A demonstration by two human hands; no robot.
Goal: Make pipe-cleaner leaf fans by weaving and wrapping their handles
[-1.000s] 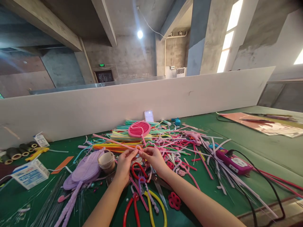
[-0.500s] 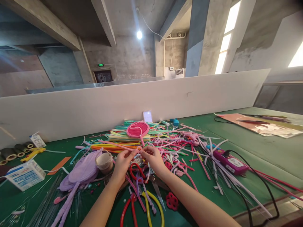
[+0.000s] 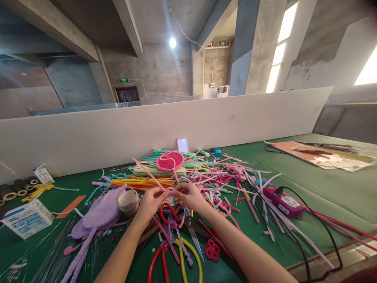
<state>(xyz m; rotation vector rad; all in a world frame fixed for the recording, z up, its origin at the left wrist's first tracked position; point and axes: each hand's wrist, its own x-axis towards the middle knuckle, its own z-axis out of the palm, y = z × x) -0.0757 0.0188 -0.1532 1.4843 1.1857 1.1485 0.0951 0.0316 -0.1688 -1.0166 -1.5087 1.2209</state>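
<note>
Both my hands meet over a heap of coloured pipe cleaners (image 3: pixel 203 175) on a green table (image 3: pixel 324 184). My left hand (image 3: pixel 150 202) and my right hand (image 3: pixel 190 195) each pinch a long pink pipe cleaner (image 3: pixel 147 171), which slants up and to the left from my fingertips. A small loop in it sits between the two pinches. Beneath my hands lie a red pipe cleaner loop (image 3: pixel 169 212) and scissors (image 3: pixel 193 234). A pink coiled disc (image 3: pixel 170 160) rests on the stacked pipe cleaners just behind.
A purple coiled shape (image 3: pixel 98 214) and a small cup (image 3: pixel 127 200) lie left of my hands. A purple glue gun (image 3: pixel 284 201) with a black cord (image 3: pixel 326 239) sits to the right. A white box (image 3: pixel 26 222) and thread spools (image 3: pixel 16 186) are far left. A white partition (image 3: pixel 176 125) backs the table.
The long pink pipe cleaner's free end has swung up from lying near the pile to slanting upward left. My hands shifted slightly left while still pinching it.
</note>
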